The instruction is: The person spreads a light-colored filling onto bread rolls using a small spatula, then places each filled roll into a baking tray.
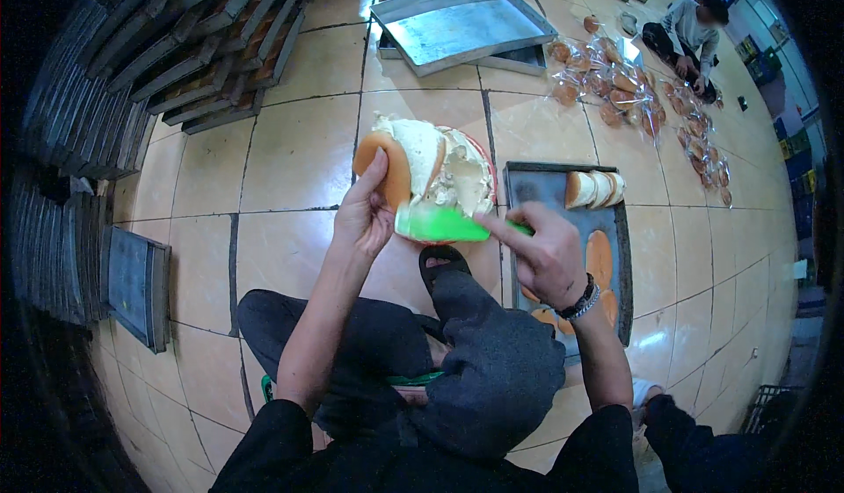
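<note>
My left hand (365,216) grips a golden-brown oblong bun (396,170), its thumb across the crust, and holds it over the left side of a red-rimmed bowl (490,163). Thick pale cream (468,175) fills the bowl; a cream-covered face shows beside the bun. In my right hand (547,256) is a bright green spatula (447,224), its index finger stretched along the tool. The blade, a little blurred, lies at the bowl's near edge, just below the bun. How far the blade touches the cream cannot be made out.
A dark tray (547,177) at right carries cream-coated buns (595,189) and plain ones (600,257). Metal trays (220,49) are stacked at left; another tray (466,23) lies ahead. Bagged buns (620,93) spread toward a seated person (694,40). Someone's foot (646,392) is at lower right.
</note>
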Motion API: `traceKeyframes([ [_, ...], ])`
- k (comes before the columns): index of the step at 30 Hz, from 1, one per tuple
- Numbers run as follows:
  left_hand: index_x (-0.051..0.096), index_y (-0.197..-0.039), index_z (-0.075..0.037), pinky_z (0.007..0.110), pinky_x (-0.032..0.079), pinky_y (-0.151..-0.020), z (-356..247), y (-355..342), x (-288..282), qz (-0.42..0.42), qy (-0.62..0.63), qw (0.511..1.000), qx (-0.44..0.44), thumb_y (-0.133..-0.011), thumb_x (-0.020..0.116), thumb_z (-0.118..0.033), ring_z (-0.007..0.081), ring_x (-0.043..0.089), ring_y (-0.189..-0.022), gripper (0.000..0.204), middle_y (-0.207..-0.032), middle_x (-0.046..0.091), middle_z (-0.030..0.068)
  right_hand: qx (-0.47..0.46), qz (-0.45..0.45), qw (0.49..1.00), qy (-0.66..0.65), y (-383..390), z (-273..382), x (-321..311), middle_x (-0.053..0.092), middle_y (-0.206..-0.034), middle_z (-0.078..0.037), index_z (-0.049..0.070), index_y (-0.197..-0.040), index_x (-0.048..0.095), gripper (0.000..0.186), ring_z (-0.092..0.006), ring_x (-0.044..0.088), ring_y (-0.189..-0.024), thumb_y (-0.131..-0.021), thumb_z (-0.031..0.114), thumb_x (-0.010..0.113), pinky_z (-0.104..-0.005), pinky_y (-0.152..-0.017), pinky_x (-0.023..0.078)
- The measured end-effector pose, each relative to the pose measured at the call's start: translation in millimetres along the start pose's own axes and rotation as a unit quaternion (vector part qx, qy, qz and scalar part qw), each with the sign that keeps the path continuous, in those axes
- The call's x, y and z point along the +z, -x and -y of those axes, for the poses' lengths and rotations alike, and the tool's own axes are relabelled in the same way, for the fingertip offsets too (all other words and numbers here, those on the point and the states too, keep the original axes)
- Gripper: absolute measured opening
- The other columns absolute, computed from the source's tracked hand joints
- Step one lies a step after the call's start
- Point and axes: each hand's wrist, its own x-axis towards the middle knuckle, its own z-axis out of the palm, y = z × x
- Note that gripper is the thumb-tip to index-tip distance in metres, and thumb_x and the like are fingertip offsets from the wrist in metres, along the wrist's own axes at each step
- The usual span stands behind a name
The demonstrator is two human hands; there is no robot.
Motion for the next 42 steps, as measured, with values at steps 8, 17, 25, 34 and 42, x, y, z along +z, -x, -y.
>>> traceKeyframes([
  [8,0.052,-0.12,-0.003,0.036,0.05,-0.096,-13.1,20.3,-27.7,0.078,-0.195,0.964,0.163,-0.079,0.072,0.002,0.02,0.062,-0.103,0.046,-0.106,0.063,0.0061,0.262,-0.029,0.961,-0.081,105.0,-116.3,158.1,0.059,-0.089,-0.016,0.017,-0.132,0.058,0.061,-0.0324,0.061,-0.079,-0.076,-0.005,0.052,-0.0392,-0.072,0.049],
  [17,0.05,-0.128,0.006,0.035,0.053,-0.093,14.7,20.6,-15.9,0.012,-0.565,0.764,0.31,-0.062,0.087,0.0,0.0217,0.062,-0.107,0.076,-0.117,0.062,0.0127,0.357,-0.024,0.931,-0.065,216.6,-115.5,234.7,0.05,-0.08,-0.018,0.02,-0.139,0.051,0.062,-0.0349,0.054,-0.075,-0.08,0.001,0.052,-0.043,-0.069,0.045],
  [25,0.044,-0.137,0.006,0.035,0.05,-0.098,64.6,6.3,-1.7,0.199,-0.646,0.639,0.367,-0.066,0.088,-0.013,0.0238,0.062,-0.113,0.086,-0.13,0.058,0.0183,0.455,0.028,0.729,-0.51,74.4,-31.5,53.3,0.052,-0.073,0.005,-0.003,-0.13,0.055,0.037,-0.0015,0.044,-0.058,-0.098,0.016,0.055,-0.0188,-0.049,0.037],
  [34,0.05,-0.134,0.003,0.034,0.054,-0.09,59.8,-16.5,-1.9,0.196,-0.763,0.463,0.405,-0.071,0.083,-0.011,0.0276,0.065,-0.108,0.072,-0.126,0.06,0.0209,0.284,0.043,0.91,-0.299,42.7,12.9,-3.5,0.057,-0.07,-0.003,-0.001,-0.127,0.057,0.034,-0.0087,0.052,-0.061,-0.095,0.008,0.055,-0.0248,-0.055,0.041],
  [42,0.054,-0.128,0.004,0.033,0.054,-0.085,40.6,-19.2,-22.5,0.051,-0.706,0.632,0.315,-0.078,0.077,-0.008,0.0199,0.066,-0.102,0.056,-0.114,0.067,0.0125,0.351,-0.003,0.878,-0.325,65.3,-32.2,42.2,0.064,-0.078,-0.018,0.01,-0.129,0.059,0.038,-0.0369,0.06,-0.07,-0.091,0.007,0.055,-0.0399,-0.067,0.048],
])
